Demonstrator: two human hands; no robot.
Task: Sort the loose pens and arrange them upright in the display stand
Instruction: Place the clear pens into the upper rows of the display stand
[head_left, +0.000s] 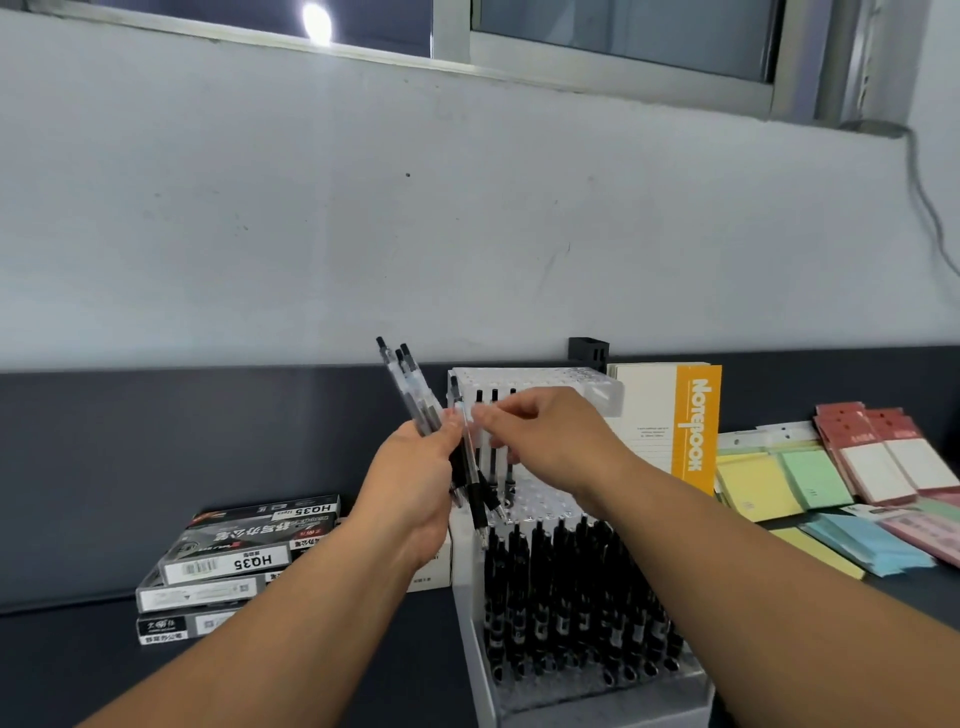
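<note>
Loose pens (410, 395): a bundle of clear-barrelled pens with black clickers and black grips; 3 tops fan up and to the left above my left hand (415, 483), tilted, not upright.
Left fingers (451, 423): curled round the middle of that bundle, thumb across the front — a firm hold.
Single pen (466, 441): same make, near upright, its black grip and tip pointing down just above the stand's front rows.
Right fingers (493, 415): my right hand (550, 436) pinches the single pen's upper barrel between thumb and fingertips, touching close beside my left thumb.
Display stand (475, 665): white base with clear stepped tiers full of holes, directly in front of me.
Front tier: packed with upright black pens (571, 587) in dense rows.
Upper tier: a few clear pens (493, 402) stand upright behind my hands, partly hidden.
Surface (78, 660): dark grey with a raised dark back edge.
Left of stand: stacked pen boxes (234, 561), one printed HQ35.
Right of stand: a notebook (696, 426) with an orange spine band stands upright; beyond it lie yellow, green, blue and pink note pads (779, 483) and red-backed packs (883, 452).
Room: scuffed pale wall (467, 208), a metal-framed window (623, 36) above — a cable (930, 208) hangs at the right.
</note>
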